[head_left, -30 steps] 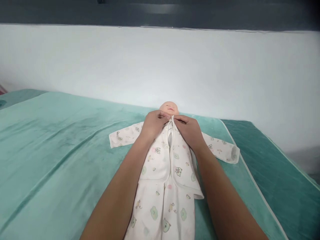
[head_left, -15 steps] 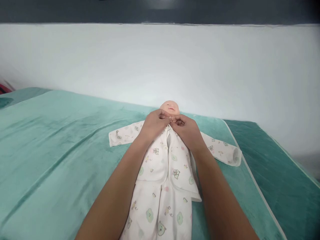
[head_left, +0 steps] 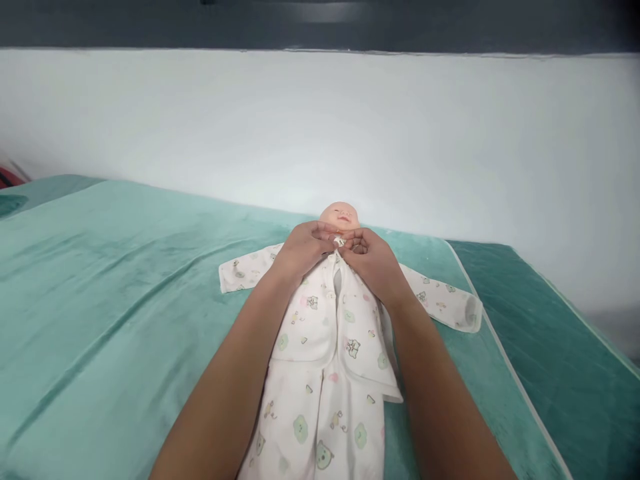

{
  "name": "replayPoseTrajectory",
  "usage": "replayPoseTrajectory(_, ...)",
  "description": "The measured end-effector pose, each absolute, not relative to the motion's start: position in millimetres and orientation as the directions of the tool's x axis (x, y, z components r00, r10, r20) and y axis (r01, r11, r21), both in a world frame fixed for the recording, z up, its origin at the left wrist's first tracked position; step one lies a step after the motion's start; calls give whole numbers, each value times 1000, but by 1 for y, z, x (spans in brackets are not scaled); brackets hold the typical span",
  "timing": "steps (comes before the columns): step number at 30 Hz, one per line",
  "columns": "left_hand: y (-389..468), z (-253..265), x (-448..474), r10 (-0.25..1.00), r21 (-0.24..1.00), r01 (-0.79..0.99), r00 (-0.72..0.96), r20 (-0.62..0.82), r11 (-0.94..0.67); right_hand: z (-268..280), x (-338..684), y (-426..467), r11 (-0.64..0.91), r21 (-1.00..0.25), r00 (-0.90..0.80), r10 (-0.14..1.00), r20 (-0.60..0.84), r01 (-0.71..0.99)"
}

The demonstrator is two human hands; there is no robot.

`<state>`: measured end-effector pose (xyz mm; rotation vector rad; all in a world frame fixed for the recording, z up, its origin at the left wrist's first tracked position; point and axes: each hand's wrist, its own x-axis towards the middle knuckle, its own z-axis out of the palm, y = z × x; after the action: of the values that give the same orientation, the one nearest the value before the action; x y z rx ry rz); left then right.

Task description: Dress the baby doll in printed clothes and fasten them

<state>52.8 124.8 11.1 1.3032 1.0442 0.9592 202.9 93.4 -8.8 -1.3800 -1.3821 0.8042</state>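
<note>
A baby doll [head_left: 341, 213] lies on its back, dressed in a white printed jacket [head_left: 310, 320] and matching trousers [head_left: 320, 420]. At the doll's neck, my left hand [head_left: 307, 248] pinches the left side of the jacket's collar. Opposite it, my right hand [head_left: 369, 257] has its fingers closed on the collar's right side, close to the left fingertips. Some white cloth shows between the two hands. Below them the jacket front meets at the top and gapes a little over the chest. Both sleeves lie spread out to the sides. The doll's own hands are out of sight.
A light green blanket [head_left: 125, 300] covers the surface under the doll, with creases on the left. Darker green cloth [head_left: 560, 320] lies along the right. Behind the doll's head stands a white wall [head_left: 320, 127]. Something red [head_left: 10, 177] shows at the far left edge.
My fingers have shifted slightly at the collar, and more white cloth shows between them. The doll and its clothes lie nearly as before.
</note>
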Motion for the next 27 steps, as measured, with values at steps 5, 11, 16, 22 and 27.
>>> replayPoseTrajectory(5, 123, 13, 54, 972, 986, 165, 235, -9, -30, -8, 204, 91, 104, -932, 150, 975, 165, 348)
replayPoseTrajectory(11, 119, 11, 55, 971, 843, 491, 194, 141, -220, -6, 202, 85, 133, -924, 184, 960, 209, 359)
replayPoseTrajectory(16, 118, 5, 52, 913, 754, 521, 294, 281, -400, -10, 199, 83, 210, -884, 212, 923, 320, 418)
replayPoseTrajectory(22, 116, 1, 50, 897, 664, 603, 309, 317, -442, -12, 199, 79, 247, -804, 195, 893, 406, 541)
replayPoseTrajectory(27, 116, 1, 48, 895, 650, 614, 312, 320, -447, -11, 199, 72, 253, -714, 104, 903, 416, 653)
